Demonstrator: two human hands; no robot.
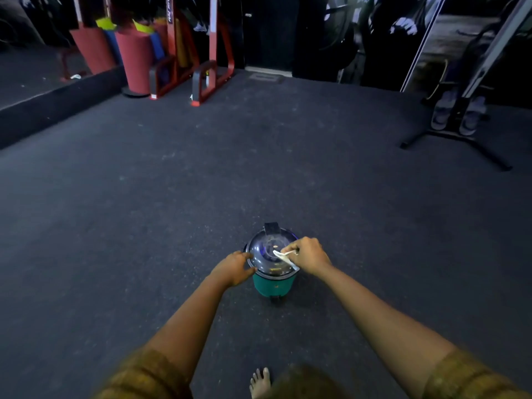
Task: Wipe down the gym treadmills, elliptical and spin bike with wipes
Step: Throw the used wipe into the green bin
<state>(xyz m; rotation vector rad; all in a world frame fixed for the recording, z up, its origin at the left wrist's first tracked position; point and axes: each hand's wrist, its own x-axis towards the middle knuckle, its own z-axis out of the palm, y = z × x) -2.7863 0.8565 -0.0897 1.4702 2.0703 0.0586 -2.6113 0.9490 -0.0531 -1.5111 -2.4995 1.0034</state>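
Note:
A green tub with a dark domed lid stands on the floor just ahead of me. My right hand is over the lid and pinches a white wipe that trails across the dome. My left hand rests against the lid's left rim, fingers spread along it. No treadmill, elliptical or spin bike is plainly in view.
Dark rubber floor stretches ahead. Red rack frames and rolled mats stand at the back left beside a raised black platform. A black machine base with grey foot pads sits at the right. My bare foot shows below.

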